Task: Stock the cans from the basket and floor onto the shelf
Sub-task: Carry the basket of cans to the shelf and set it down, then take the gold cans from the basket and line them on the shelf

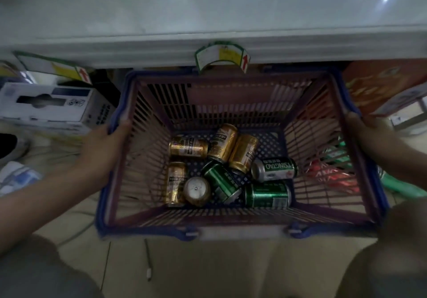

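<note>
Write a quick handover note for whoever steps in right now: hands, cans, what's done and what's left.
Left hand grips the basket by its left rim; right hand grips the right rim.
Eight cans lie loose on the basket floor: five gold cans, two dark green cans, one silver-and-green can.
The basket sits in front of the white shelf edge.
Nothing visibly stocked yet; every can in the basket still has to go up. Floor cans cannot be made out clearly.
</note>
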